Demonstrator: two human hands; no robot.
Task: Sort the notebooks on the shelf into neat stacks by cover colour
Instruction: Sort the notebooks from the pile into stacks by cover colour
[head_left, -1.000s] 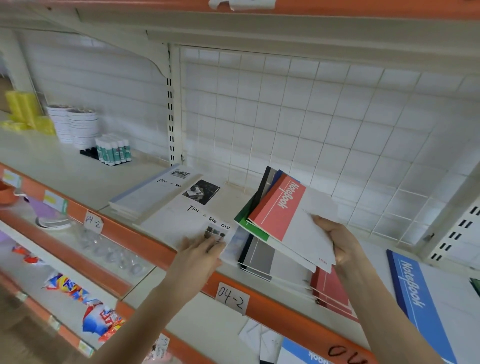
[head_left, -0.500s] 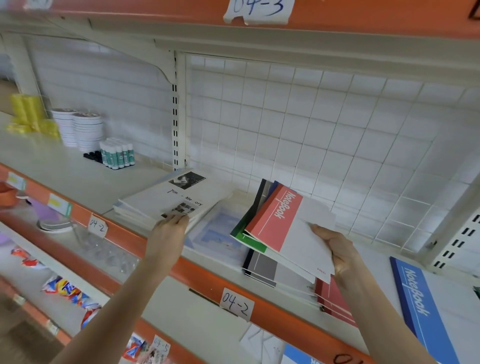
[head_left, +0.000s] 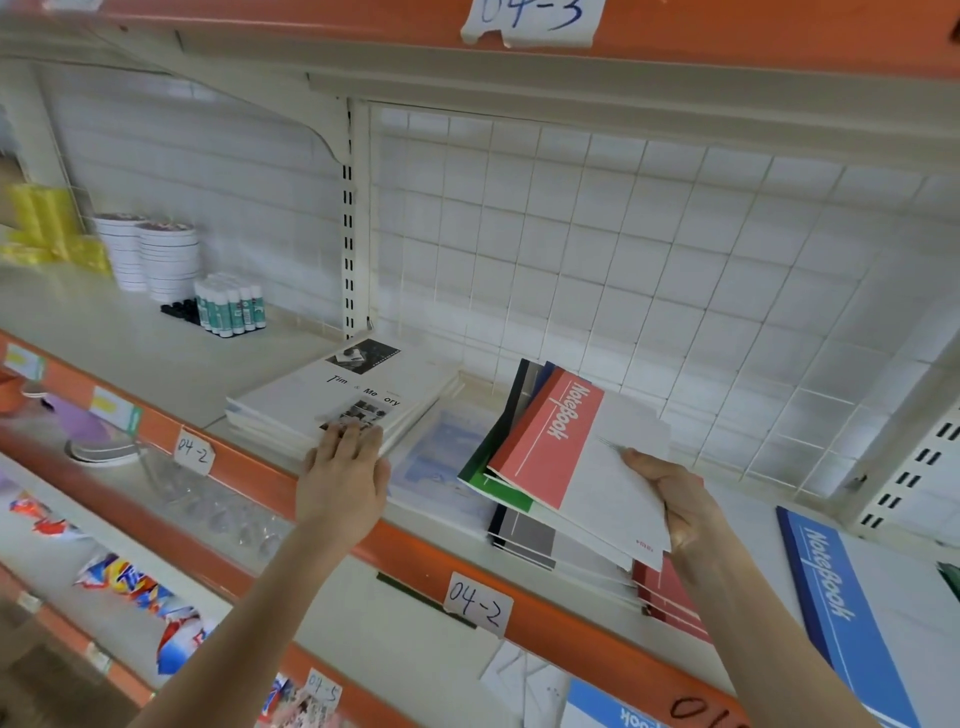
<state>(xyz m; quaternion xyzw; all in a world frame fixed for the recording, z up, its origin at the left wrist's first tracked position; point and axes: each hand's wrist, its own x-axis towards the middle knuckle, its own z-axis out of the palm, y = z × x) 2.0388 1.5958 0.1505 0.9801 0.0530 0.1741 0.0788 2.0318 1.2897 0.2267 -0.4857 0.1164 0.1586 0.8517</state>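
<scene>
The left hand (head_left: 343, 480) lays straight fingers on the stack of white photo-cover notebooks (head_left: 332, 395) at the front edge of the cream metal shelf (head_left: 130, 340). The right hand (head_left: 672, 501) grips one fan of paper notebooks (head_left: 550, 441), four covers showing, red topmost, long axis slanting back-left. The white stack lies leftward, nearer the left hand.

The right hand (head_left: 670, 499) grips one fan of four notebooks (head_left: 550, 441): red, blue, dark, green. Beneath that grip lie one grey notebook (head_left: 524, 535) and one maroon notebook (head_left: 670, 592). To its right lies one blue notebook (head_left: 841, 587). To its left lie one pale blue notebook (head_left: 441, 457) and one stack of white notebooks (head_left: 311, 405) under the left hand (head_left: 343, 478).
</scene>
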